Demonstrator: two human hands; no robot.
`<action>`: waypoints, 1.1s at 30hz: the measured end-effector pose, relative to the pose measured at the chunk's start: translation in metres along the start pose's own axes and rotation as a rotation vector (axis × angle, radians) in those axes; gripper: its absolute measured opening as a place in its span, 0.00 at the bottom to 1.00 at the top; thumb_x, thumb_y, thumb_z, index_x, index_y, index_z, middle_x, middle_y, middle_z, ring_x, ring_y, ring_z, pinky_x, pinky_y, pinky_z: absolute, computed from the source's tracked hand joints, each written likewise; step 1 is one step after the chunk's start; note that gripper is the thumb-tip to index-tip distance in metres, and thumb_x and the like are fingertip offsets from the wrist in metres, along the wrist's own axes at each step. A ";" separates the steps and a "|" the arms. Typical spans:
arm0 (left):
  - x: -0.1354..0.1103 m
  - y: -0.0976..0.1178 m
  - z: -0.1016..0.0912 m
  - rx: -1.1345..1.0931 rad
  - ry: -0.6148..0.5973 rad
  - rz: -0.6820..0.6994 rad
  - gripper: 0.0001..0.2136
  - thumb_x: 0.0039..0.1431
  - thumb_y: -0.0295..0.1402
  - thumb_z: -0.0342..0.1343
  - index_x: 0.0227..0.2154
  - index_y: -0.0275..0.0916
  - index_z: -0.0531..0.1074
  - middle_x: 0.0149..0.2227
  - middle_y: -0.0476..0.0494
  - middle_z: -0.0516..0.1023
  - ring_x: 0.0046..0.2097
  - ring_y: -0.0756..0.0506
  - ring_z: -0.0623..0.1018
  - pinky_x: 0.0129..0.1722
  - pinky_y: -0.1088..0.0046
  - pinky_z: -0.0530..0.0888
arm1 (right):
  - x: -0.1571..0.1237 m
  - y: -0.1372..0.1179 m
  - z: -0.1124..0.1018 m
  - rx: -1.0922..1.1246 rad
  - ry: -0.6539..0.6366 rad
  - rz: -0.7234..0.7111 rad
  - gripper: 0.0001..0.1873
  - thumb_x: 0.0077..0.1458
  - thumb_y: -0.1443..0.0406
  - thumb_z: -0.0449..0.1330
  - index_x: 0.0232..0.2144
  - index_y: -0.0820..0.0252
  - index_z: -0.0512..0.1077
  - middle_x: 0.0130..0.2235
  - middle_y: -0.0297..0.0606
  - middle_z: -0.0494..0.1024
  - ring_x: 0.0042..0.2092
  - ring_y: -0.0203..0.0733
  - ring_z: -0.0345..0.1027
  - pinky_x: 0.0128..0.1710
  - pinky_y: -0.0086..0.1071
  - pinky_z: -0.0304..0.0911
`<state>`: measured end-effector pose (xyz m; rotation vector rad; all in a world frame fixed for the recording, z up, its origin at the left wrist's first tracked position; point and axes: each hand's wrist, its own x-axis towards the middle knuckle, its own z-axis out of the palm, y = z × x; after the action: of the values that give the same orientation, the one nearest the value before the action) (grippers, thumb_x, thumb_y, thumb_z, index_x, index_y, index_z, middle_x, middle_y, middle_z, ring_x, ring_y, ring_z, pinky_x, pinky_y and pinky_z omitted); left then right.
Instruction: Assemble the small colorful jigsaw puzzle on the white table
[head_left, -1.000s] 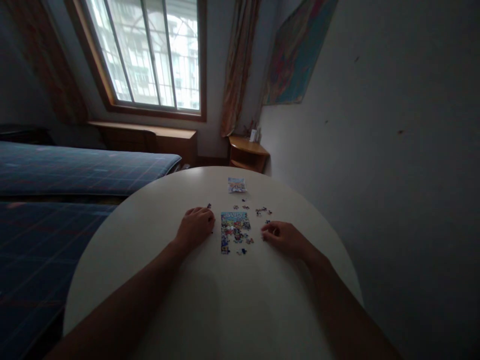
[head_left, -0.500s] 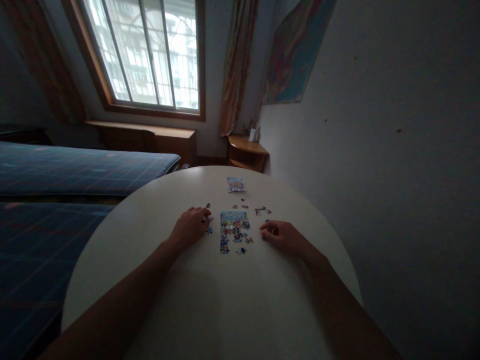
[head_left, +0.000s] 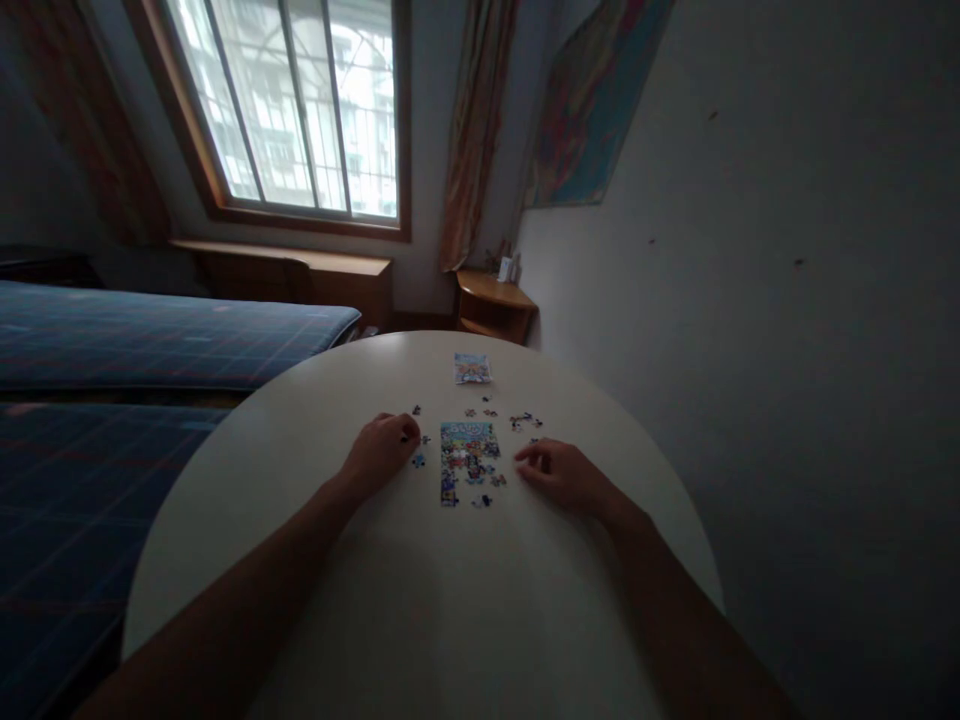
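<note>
A partly assembled jigsaw puzzle [head_left: 469, 438] with a colourful picture lies flat on the round table, gaps showing in its lower part. To its left, my left hand [head_left: 380, 450] rests with curled fingers around a small dark puzzle piece [head_left: 406, 440]. Loose pieces, one of them blue [head_left: 418, 461], lie by its fingertips. On the other side, my right hand [head_left: 561, 474] hovers low by the puzzle's right edge, thumb and fingers drawn together. Whatever they may hold is too small to make out. A loose piece [head_left: 499, 481] sits at the puzzle's lower right.
A small picture sheet [head_left: 472, 369] lies toward the back of the white table [head_left: 360, 610]. Several loose pieces [head_left: 526, 421] are scattered behind the puzzle. A plaid mattress [head_left: 150, 335] is at left, a wall [head_left: 787, 400] at right, and a corner shelf [head_left: 495, 290] beyond.
My left fingers have curled in and drawn back slightly, uncovering a loose piece beside them. My right hand has shifted a little left toward the puzzle.
</note>
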<state>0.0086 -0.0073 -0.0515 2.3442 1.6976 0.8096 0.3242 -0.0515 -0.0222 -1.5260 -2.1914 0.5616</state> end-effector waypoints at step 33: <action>-0.035 0.088 0.004 -0.657 -0.099 0.053 0.07 0.61 0.35 0.56 0.32 0.40 0.78 0.35 0.44 0.83 0.39 0.44 0.80 0.43 0.66 0.75 | -0.002 -0.054 0.020 0.296 0.168 -0.153 0.11 0.60 0.59 0.60 0.38 0.56 0.80 0.34 0.37 0.82 0.35 0.40 0.74 0.37 0.31 0.65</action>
<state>0.0763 -0.0700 -0.0313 1.9332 1.1018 1.0425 0.2724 -0.0724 -0.0097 -1.1961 -1.9751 0.6502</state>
